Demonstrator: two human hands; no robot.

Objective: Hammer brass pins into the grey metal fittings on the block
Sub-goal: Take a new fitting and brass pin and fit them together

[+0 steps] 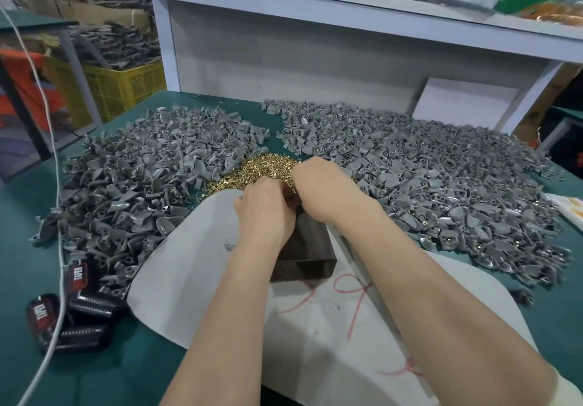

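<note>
A dark rectangular block (307,247) lies on a white sheet (189,263) in the middle of the table. Both hands meet over its far end. My left hand (262,208) has its fingers curled down onto the block's far top edge. My right hand (318,184) bends over beside it, touching the left hand. The fingertips of both are hidden, so what they hold cannot be seen. Just beyond the hands lies a heap of small brass pins (268,165). Loose grey metal fittings are piled to the left (142,172) and to the right (441,184).
A long grey bar (362,266) runs along the sheet under my right forearm. Black tins (77,279) and a white cable (58,184) lie at the table's left edge. A white shelf unit (284,58) rises behind the table, and a yellow crate (126,86) stands at the back left.
</note>
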